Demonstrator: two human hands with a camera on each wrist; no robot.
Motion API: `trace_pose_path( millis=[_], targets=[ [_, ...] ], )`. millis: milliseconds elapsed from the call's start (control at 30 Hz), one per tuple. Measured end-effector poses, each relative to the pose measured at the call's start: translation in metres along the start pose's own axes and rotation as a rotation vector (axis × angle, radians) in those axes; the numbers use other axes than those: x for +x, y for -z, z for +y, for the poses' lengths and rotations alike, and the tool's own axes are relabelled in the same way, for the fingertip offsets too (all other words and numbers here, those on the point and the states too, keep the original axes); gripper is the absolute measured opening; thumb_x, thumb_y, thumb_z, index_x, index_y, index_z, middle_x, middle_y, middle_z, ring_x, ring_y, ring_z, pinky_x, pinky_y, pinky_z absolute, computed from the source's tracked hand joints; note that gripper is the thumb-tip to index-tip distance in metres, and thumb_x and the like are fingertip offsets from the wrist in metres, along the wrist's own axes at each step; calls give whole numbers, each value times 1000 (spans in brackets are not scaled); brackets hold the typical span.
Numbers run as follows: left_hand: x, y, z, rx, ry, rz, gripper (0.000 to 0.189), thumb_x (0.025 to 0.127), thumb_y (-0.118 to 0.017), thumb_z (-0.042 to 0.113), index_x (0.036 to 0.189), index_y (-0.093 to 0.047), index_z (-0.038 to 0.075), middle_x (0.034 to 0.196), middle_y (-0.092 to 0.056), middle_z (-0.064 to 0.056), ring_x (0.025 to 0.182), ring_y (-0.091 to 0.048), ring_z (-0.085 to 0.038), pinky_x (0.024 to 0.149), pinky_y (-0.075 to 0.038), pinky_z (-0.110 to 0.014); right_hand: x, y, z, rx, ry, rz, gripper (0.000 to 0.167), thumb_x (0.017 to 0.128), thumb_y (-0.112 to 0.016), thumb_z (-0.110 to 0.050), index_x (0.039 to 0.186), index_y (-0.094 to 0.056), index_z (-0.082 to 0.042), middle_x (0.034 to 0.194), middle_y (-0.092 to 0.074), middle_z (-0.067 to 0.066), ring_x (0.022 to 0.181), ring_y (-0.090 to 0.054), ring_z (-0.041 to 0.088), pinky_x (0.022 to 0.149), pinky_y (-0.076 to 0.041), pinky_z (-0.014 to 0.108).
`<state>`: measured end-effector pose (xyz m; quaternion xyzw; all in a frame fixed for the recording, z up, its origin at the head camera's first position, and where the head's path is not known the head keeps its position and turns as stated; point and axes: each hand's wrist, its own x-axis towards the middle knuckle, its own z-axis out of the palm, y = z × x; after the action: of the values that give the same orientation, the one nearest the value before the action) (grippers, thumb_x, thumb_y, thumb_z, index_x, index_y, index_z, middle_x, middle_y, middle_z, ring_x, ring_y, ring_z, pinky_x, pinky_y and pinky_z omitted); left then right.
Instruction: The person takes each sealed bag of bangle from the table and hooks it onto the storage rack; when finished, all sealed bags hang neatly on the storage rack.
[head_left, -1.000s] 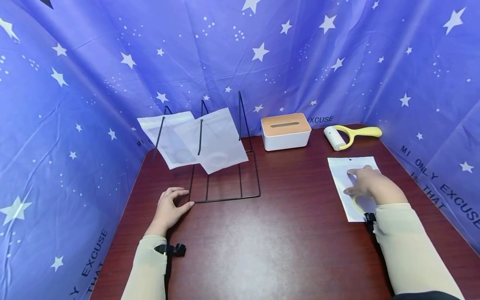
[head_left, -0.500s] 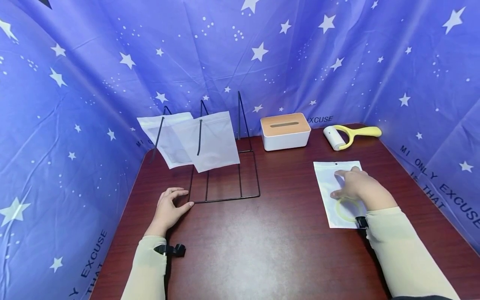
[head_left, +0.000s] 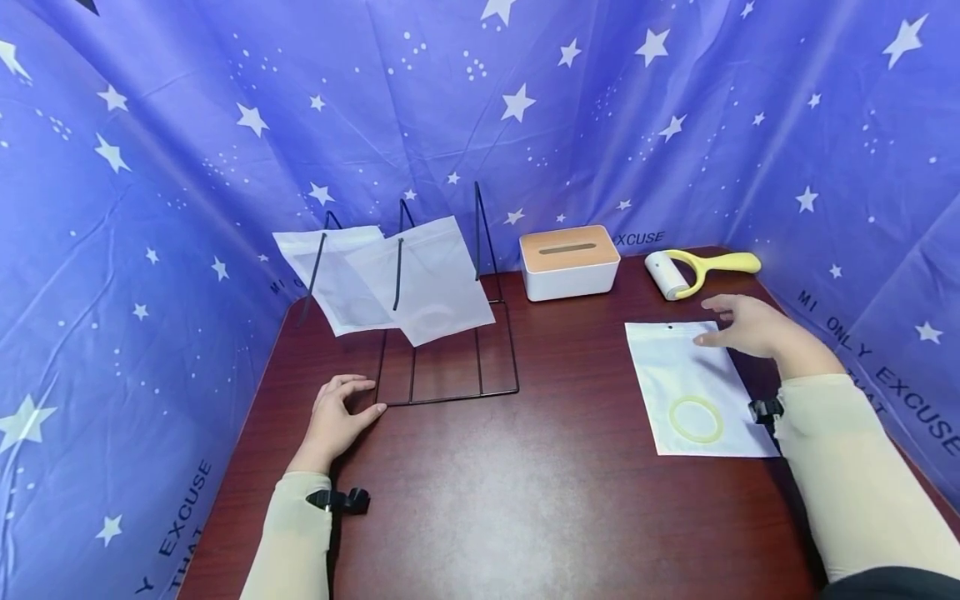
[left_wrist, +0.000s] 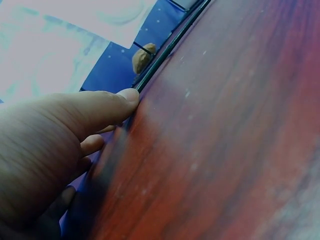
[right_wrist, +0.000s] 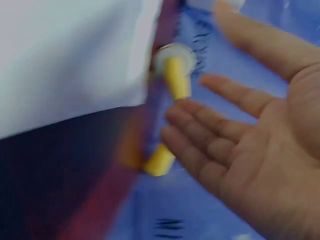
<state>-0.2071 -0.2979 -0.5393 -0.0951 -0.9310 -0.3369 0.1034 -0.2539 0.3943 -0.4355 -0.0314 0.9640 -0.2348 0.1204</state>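
In the head view my left hand (head_left: 333, 421) is at the front left corner of a black wire rack (head_left: 450, 400), thumb and fingertips holding its base wire. The left wrist view shows the thumb (left_wrist: 131, 96) against that wire. Two white zip bags hang on the rack's hooks: a rear bag (head_left: 322, 267) and a front bag (head_left: 442, 283), tilted. On the right lies a flat white zip bag (head_left: 675, 367) with a yellow ring (head_left: 696, 419) showing through it. My right hand (head_left: 757, 329) is above its upper right edge, fingers spread and holding nothing.
A white tissue box (head_left: 572, 279) with a wooden lid stands at the back. Right of it lies a roller with a yellow handle (head_left: 731, 263). Blue starred curtains (head_left: 420, 108) enclose the table's (head_left: 517, 500) back and sides.
My right hand slid the flat bag left and toward me, then left it and moved up and right. The front hanging bag swung slightly. My left hand stays put.
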Motion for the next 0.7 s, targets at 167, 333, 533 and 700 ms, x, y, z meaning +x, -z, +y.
trace_pose_path(
  millis=[167,333,533,700],
  targets=[
    [0,0,0,0,6,-4,47,85,-90,29,126,-75,10,135,-60,-11,131,-46,-37,110,-32,-57,17,-1,30,194,28,-2,84,96,-78,-41,153,-41,9,150,-44,37,137,-43,55,109,-37,69],
    [1,1,-1,3,9,-4,48,85,-89,29,126,-74,9,136,-60,-11,132,-46,-37,110,-31,-57,29,-2,43,277,27,-3,81,95,-79,-38,153,-43,5,151,-48,33,138,-45,50,110,-41,61],
    [1,1,0,-5,13,-8,47,86,-89,29,126,-74,10,137,-60,-10,132,-46,-37,110,-31,-57,41,-12,58,321,38,51,68,90,-86,-27,146,-58,1,144,-60,24,123,-61,23,87,-47,16],
    [0,0,1,-4,13,-7,47,85,-89,29,125,-75,10,136,-60,-10,133,-45,-37,111,-31,-57,45,-21,64,336,66,70,64,87,-89,-20,141,-62,2,138,-64,25,107,-63,7,80,-49,13]
  ],
)
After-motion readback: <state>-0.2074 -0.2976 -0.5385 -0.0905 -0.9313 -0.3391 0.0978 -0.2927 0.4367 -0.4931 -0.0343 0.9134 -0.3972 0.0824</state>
